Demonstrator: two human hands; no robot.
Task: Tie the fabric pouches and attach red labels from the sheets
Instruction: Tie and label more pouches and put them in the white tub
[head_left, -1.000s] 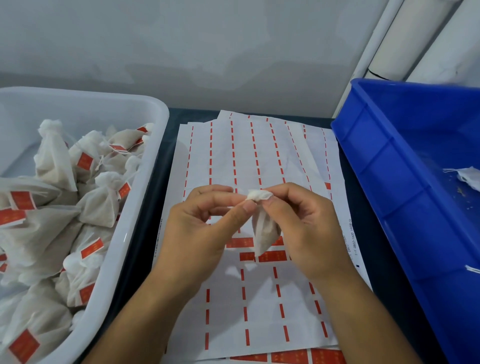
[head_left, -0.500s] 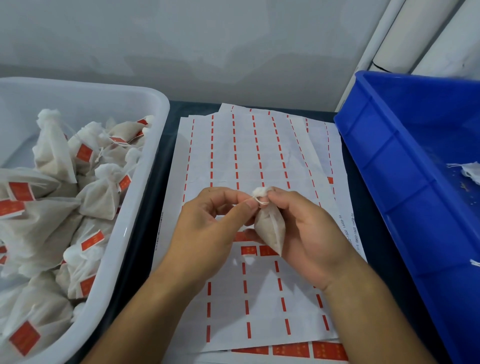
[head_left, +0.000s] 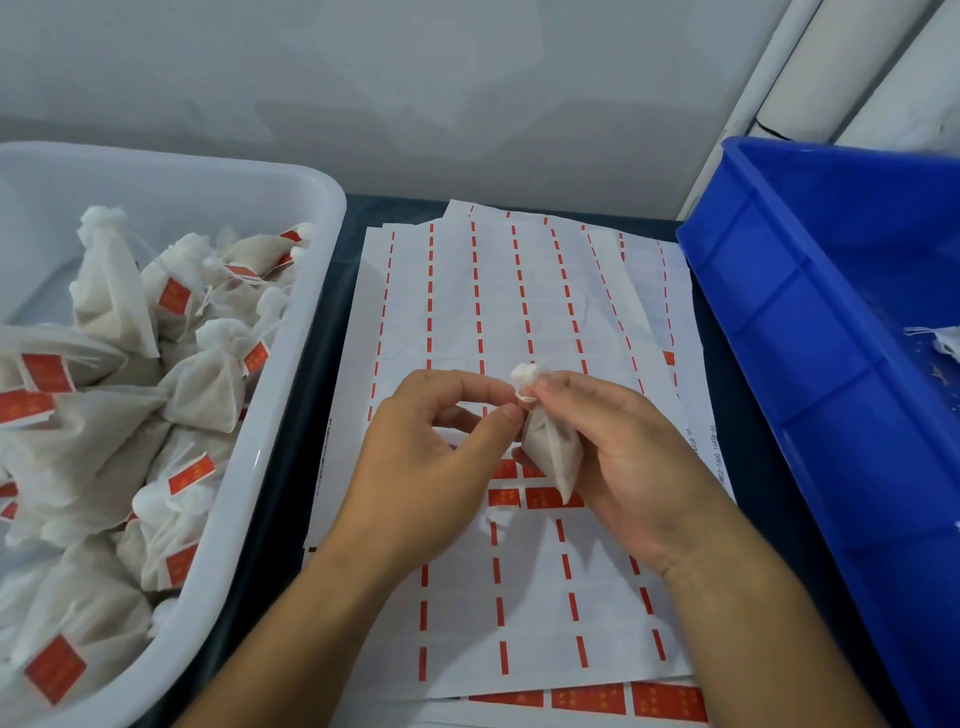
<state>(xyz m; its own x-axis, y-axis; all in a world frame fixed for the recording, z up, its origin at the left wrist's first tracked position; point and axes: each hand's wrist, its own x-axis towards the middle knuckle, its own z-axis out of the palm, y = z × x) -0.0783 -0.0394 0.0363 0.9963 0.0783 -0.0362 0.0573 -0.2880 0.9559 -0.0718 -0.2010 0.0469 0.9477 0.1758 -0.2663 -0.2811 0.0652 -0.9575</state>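
1. Your right hand (head_left: 618, 457) pinches the neck of the small fabric pouch (head_left: 551, 448) between thumb and fingers, just below its white gathered top, with the body of the pouch hanging down against your palm.
2. Your left hand (head_left: 426, 457) has its curled fingers closed on the string at that same neck, its fingertips touching the right hand's.
3. Compared with a second ago, the pouch hangs lower and fuller in your right palm, and a loop of string now shows at its neck.
4. Beneath both hands lie the label sheets (head_left: 519, 291), mostly stripped, with a few red labels (head_left: 540, 498) left just under the pouch.
5. To your left the white tub (head_left: 291, 332) holds finished pouches (head_left: 208, 379) already labelled; to your right stands the blue crate (head_left: 810, 332).
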